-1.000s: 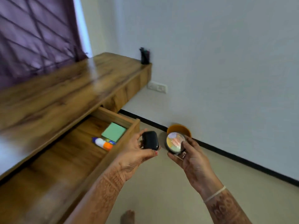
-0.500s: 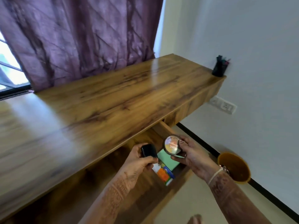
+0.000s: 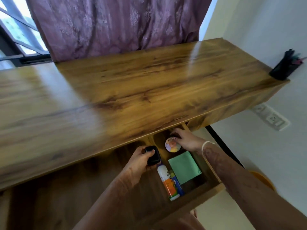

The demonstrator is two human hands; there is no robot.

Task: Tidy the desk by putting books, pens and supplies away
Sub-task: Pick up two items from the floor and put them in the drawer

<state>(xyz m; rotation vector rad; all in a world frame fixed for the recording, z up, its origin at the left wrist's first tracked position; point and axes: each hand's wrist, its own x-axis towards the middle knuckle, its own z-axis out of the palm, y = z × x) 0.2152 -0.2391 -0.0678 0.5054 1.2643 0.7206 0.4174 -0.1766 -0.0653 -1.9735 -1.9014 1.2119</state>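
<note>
The wooden desk has an open drawer under its front edge. My left hand grips a small black case over the drawer. My right hand reaches into the drawer's far right corner, fingers on a round tin with a colourful lid that sits low in the drawer. A green pad of sticky notes and a white and orange glue stick lie in the drawer beside it.
A black pen holder with pens stands at the desk's right end against the wall. An orange bin sits on the floor to the right. A wall socket is below the desk end. A purple curtain hangs behind.
Both hands have come from beside the drawer to over it. The right hand has lowered the round tin into the drawer's far corner. The view has swung left, towards the desk.
</note>
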